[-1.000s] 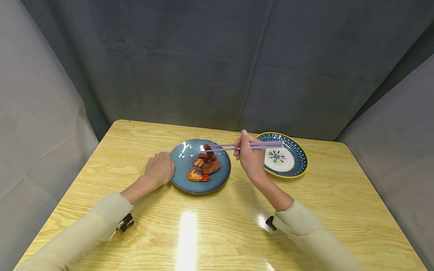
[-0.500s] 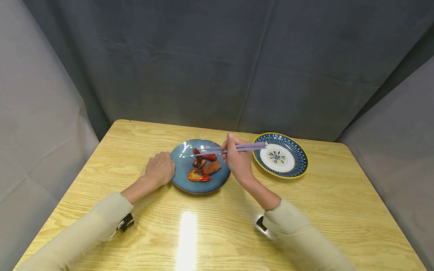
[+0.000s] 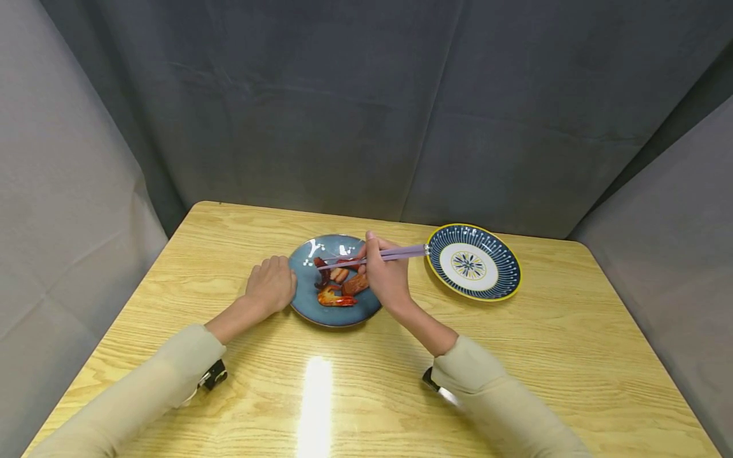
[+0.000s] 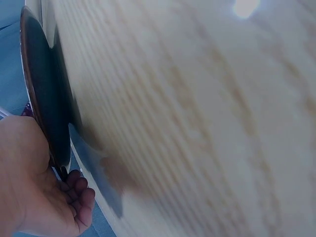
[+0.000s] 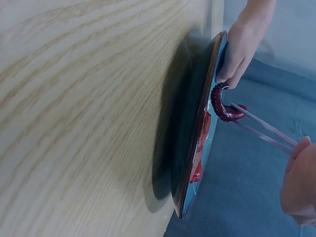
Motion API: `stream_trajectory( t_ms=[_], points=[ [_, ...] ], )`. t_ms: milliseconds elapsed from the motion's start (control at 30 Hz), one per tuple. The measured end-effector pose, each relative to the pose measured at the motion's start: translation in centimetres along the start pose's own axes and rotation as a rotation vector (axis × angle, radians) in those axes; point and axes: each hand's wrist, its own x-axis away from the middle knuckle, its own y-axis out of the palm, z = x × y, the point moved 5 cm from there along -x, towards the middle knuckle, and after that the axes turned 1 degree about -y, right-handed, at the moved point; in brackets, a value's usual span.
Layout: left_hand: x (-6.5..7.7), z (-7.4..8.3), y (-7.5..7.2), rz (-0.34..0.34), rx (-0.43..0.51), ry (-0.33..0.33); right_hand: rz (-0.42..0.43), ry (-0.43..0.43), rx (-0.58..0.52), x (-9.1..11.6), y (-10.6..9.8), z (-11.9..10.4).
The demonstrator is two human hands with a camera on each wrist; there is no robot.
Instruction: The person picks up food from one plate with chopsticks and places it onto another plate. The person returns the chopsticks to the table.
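My left hand [image 3: 270, 283] grips the left rim of a blue plate [image 3: 329, 316], its fingers curled under the edge in the left wrist view. In my right hand [image 3: 389, 273] is a pair of lilac chopsticks [image 3: 403, 252], reaching over the plate from the right. Their tips pinch a dark red octopus tentacle [image 5: 224, 108], which hangs curled at the plate's surface in the right wrist view. On the plate also lie an orange shrimp [image 3: 336, 297], a brown slab of meat [image 3: 355, 285] and a small light-brown piece [image 3: 339, 275]. A red piece behind them is partly hidden by my right hand.
A patterned plate [image 3: 504, 273] with a yellow rim and a white centre stands to the right on the wooden table [image 3: 550, 362]. Grey curtains [image 3: 309, 114] hang along the back and both sides.
My right hand has moved left with the chopsticks, carrying the tentacle from the back of the blue plate toward its left side. The left hand has stayed on the rim.
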Motion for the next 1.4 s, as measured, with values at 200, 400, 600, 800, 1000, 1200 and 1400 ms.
stream_trajectory(
  t_ms=[200,400,600,800,1000,1200,1400],
  points=[
    [0.0,-0.1,0.2,-0.008,-0.007,-0.003,-0.003,-0.006,0.023,0.1,0.4,0.4],
    [0.1,0.0,-0.1,-0.002,-0.005,0.001,-0.010,-0.025,0.012,0.0,0.7,0.7],
    [0.0,0.0,-0.1,-0.009,-0.004,-0.004,-0.038,-0.039,0.004,-0.1,1.1,1.1],
    [0.0,-0.1,0.0,-0.016,-0.003,-0.009,-0.053,-0.034,-0.020,-0.2,1.4,1.2],
    [0.0,0.0,-0.1,-0.012,0.001,-0.007,-0.069,-0.050,-0.001,-0.6,1.8,2.7],
    [0.0,0.0,0.0,-0.014,0.001,-0.005,-0.075,-0.055,0.028,-0.9,2.0,3.7],
    [-0.1,-0.1,0.2,-0.030,0.001,-0.010,-0.096,-0.056,0.041,-0.7,2.2,2.1]
  ],
)
